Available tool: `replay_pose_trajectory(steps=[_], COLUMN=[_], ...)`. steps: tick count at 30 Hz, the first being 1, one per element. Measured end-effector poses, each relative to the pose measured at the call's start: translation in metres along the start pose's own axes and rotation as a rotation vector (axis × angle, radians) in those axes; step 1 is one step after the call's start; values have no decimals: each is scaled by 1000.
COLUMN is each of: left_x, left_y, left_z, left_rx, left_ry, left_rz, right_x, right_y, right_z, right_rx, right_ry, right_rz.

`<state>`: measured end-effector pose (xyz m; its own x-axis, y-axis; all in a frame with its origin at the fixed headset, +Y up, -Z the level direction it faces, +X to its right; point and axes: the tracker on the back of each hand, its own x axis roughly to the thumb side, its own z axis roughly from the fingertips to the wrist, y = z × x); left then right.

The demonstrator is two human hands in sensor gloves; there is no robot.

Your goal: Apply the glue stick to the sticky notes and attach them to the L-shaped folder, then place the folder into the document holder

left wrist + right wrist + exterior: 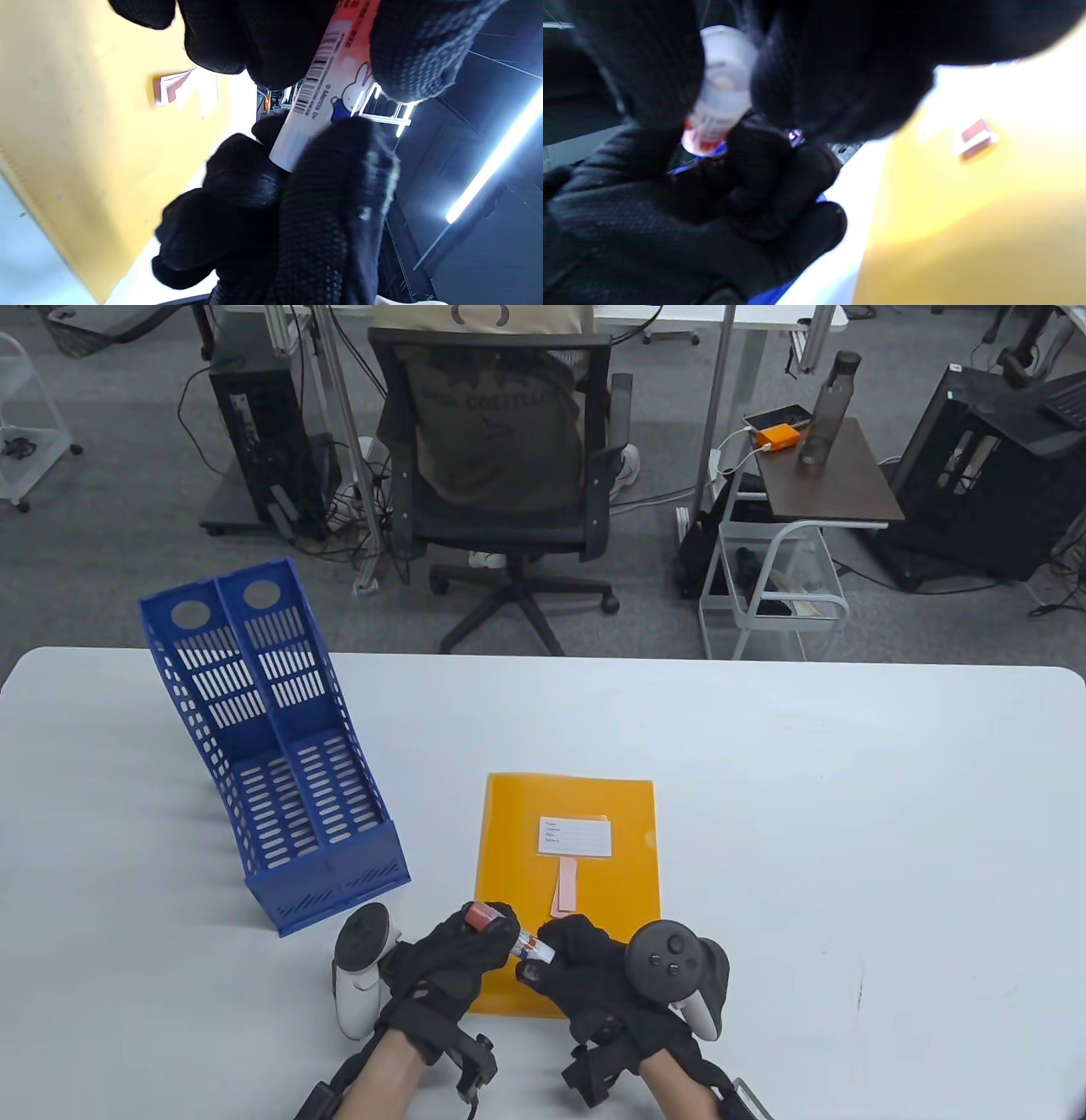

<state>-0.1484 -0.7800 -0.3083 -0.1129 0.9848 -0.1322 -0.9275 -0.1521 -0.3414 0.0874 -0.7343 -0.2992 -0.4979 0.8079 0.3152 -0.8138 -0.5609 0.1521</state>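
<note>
A: We hold the glue stick point(512, 937) in both hands above the near edge of the orange folder point(517, 831). Our left hand point(450, 963) curls round its red end, our right hand point(577, 963) pinches the white end.

B: Why both?

A: Probably so one hand steadies the tube while the other works the cap or twists the base; we cannot tell which.

B: And the note?

A: The pink sticky note point(564, 886) lies on the folder, just below the white label point(575, 836). The blue document holder point(271, 746) stands to the left on the table point(848, 814), open top free for the folder.
</note>
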Motion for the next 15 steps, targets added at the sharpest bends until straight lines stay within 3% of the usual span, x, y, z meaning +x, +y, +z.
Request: replay_pose_trajectory(steps=[3, 9, 11, 15], left_x=[-1, -1, 0, 0], left_y=[1, 0, 1, 6], left_z=[-1, 0, 0, 3], left_rx=[-8, -6, 3, 14], left_ry=[10, 6, 3, 4], left_rz=[16, -22, -37, 2], right_x=[-5, 5, 2, -2], right_y=[7, 3, 5, 12], right_z=[-2, 2, 2, -1], right_rx=[133, -8, -3, 168], right_ry=[38, -1, -7, 29], right_rz=[-69, 105, 74, -33])
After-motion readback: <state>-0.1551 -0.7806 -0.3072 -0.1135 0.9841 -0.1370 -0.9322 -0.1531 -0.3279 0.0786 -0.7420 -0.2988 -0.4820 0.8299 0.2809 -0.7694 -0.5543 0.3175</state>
